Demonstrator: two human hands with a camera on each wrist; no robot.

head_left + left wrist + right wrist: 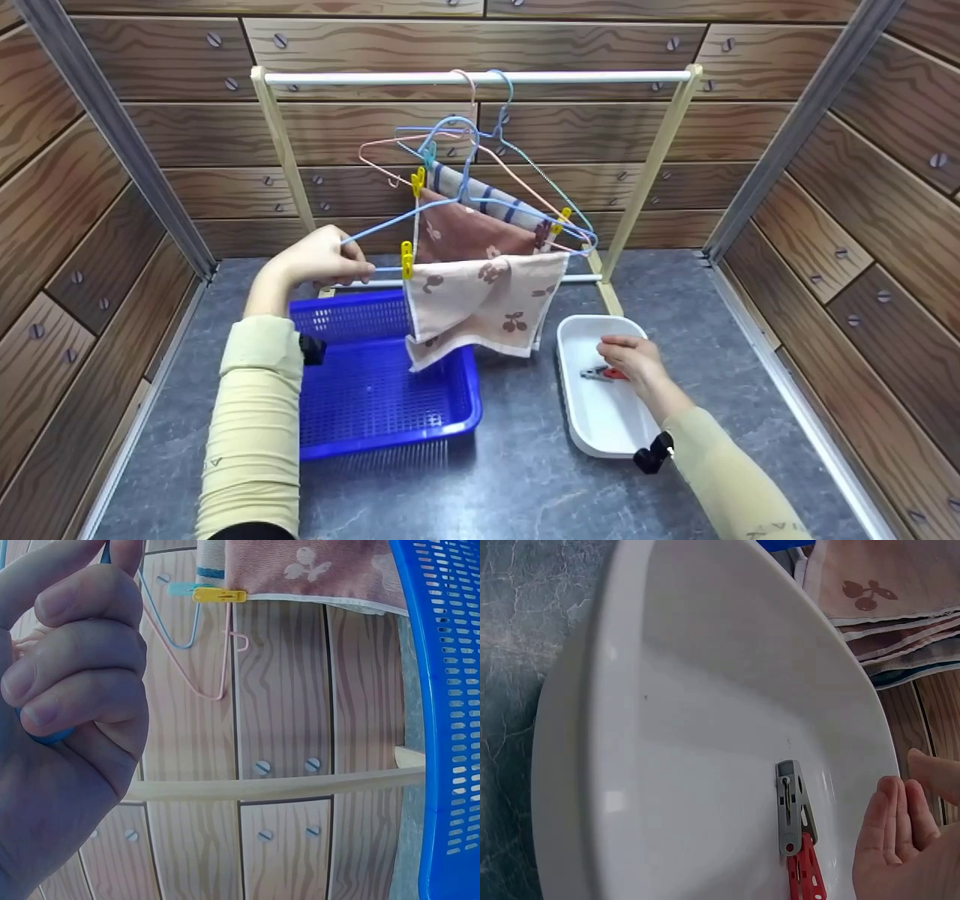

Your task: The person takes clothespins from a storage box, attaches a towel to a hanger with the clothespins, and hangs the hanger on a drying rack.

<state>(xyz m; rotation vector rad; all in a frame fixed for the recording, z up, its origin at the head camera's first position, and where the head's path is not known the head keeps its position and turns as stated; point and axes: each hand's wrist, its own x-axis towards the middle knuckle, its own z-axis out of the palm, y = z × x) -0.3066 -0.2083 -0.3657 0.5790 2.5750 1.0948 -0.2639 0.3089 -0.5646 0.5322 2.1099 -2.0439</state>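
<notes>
My left hand (322, 259) grips the left end of a blue hanger (390, 221), held in front of the rack. A pale pink cloth (480, 300) with a cherry print drapes from the hanger; a yellow clothespin (407, 260) pinches its upper left corner. In the left wrist view, curled fingers (90, 652) hide most of the hanger. My right hand (637, 367) is over the white basin (596, 439), its fingers fairly straight and nothing visible in them. A grey clothespin (789, 810) and a red clothespin (805, 870) lie in that basin beside the hand.
Behind, a wooden rack with a white rail (360, 78) carries a pink hanger (375, 142) and a second blue hanger (536, 169), bearing a brownish-pink cloth (457, 229) and a striped cloth (480, 195). A blue basket (465, 390) stands below the left hand. Wood-patterned walls enclose the grey floor.
</notes>
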